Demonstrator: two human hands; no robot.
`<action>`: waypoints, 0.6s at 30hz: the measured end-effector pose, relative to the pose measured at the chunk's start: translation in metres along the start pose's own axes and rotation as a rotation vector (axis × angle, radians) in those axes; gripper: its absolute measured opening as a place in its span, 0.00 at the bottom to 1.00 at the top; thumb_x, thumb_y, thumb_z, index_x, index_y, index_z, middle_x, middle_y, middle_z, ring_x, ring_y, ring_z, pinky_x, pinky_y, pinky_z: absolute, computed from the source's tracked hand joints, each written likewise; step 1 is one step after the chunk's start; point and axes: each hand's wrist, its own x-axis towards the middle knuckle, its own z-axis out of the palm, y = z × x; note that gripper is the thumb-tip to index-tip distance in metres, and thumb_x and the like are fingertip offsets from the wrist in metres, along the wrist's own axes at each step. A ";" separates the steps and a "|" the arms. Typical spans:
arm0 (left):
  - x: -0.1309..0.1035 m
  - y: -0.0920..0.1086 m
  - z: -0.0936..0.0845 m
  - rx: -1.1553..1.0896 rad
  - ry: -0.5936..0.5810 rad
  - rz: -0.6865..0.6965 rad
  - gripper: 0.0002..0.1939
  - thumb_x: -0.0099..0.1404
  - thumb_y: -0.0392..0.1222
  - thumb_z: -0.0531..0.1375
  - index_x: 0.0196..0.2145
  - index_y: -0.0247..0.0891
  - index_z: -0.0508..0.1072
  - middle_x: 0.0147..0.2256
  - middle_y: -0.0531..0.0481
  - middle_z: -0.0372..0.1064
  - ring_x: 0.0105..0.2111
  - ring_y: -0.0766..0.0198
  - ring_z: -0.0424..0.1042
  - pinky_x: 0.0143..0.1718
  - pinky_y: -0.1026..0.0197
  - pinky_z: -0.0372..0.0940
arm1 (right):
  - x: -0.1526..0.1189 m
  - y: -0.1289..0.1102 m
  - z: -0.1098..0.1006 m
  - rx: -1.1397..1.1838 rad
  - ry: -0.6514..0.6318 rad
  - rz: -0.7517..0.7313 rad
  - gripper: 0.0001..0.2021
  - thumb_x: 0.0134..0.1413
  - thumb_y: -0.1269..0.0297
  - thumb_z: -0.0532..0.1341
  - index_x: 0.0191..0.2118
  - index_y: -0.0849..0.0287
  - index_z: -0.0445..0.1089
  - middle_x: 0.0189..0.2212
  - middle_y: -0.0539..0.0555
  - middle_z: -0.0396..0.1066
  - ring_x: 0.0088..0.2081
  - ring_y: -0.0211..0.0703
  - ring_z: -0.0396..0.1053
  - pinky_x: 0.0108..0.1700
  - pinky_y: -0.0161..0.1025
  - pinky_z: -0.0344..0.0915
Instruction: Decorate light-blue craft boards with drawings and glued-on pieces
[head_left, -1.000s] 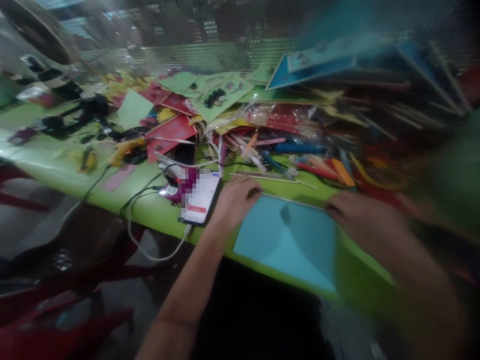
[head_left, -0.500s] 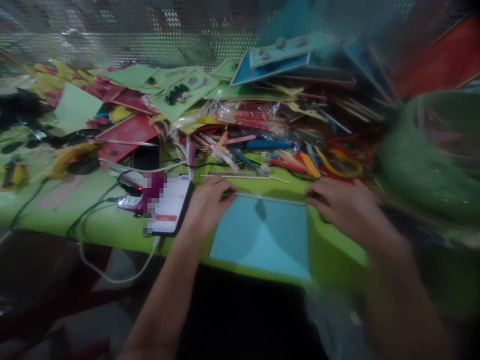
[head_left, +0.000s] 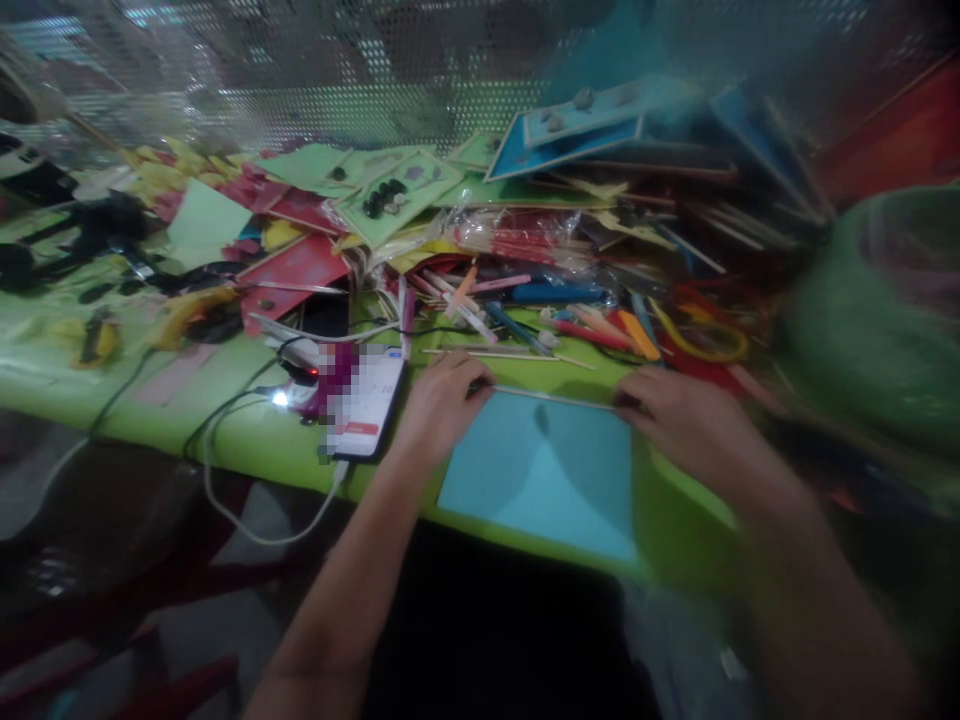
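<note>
A light blue sheet of card (head_left: 544,490) lies at the front edge of the green-covered table. Along its far edge runs a thin pale stick (head_left: 553,398). My left hand (head_left: 448,400) pinches the stick's left end at the sheet's far left corner, fingers closed. At the far right corner my right hand (head_left: 664,410) has its fingers closed on the other end. Shadows of both hands fall across the sheet. Just beyond it lie a few more thin sticks (head_left: 510,352). The exact fingertip contact is dim and blurred.
Left of my left hand a phone (head_left: 375,405) lies with a white cable (head_left: 247,530) hanging over the table edge. Behind are markers (head_left: 637,335), yellow-handled scissors (head_left: 705,340) and framed cards with stones (head_left: 397,195). A green tub (head_left: 885,310) stands at right.
The whole view has shifted, so things appear slightly further right. Both hands keep their places at the ends of the stick on the blue sheet.
</note>
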 end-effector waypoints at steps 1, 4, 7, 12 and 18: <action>0.000 0.000 0.000 0.000 -0.003 -0.001 0.03 0.67 0.32 0.63 0.36 0.37 0.78 0.42 0.46 0.76 0.47 0.54 0.73 0.52 0.51 0.65 | 0.000 0.000 0.000 -0.003 -0.003 0.006 0.05 0.62 0.69 0.61 0.36 0.55 0.73 0.37 0.52 0.77 0.38 0.46 0.74 0.37 0.40 0.62; 0.001 0.001 0.000 0.004 -0.001 -0.007 0.03 0.67 0.32 0.63 0.36 0.37 0.77 0.42 0.46 0.76 0.47 0.53 0.73 0.52 0.51 0.66 | 0.001 0.001 0.001 0.000 -0.010 0.016 0.05 0.62 0.69 0.60 0.36 0.55 0.73 0.37 0.52 0.77 0.37 0.46 0.74 0.37 0.40 0.62; 0.001 0.001 0.000 0.007 -0.005 -0.010 0.04 0.67 0.32 0.63 0.36 0.38 0.77 0.42 0.46 0.76 0.47 0.54 0.73 0.52 0.51 0.66 | 0.000 0.002 0.002 0.002 -0.014 0.019 0.05 0.63 0.69 0.60 0.36 0.55 0.73 0.37 0.52 0.77 0.37 0.46 0.74 0.37 0.41 0.62; 0.002 0.002 0.001 0.014 -0.015 -0.017 0.04 0.68 0.32 0.62 0.36 0.38 0.77 0.42 0.46 0.77 0.47 0.54 0.73 0.53 0.51 0.66 | 0.001 0.003 0.002 -0.005 -0.037 0.049 0.05 0.63 0.67 0.60 0.37 0.54 0.73 0.38 0.52 0.77 0.38 0.47 0.75 0.37 0.41 0.63; 0.000 0.000 0.002 0.020 -0.008 -0.007 0.03 0.67 0.33 0.64 0.37 0.38 0.78 0.43 0.46 0.76 0.48 0.53 0.72 0.52 0.51 0.66 | 0.000 0.005 0.000 0.001 0.024 0.038 0.06 0.63 0.67 0.60 0.38 0.54 0.74 0.38 0.52 0.78 0.38 0.47 0.76 0.38 0.41 0.64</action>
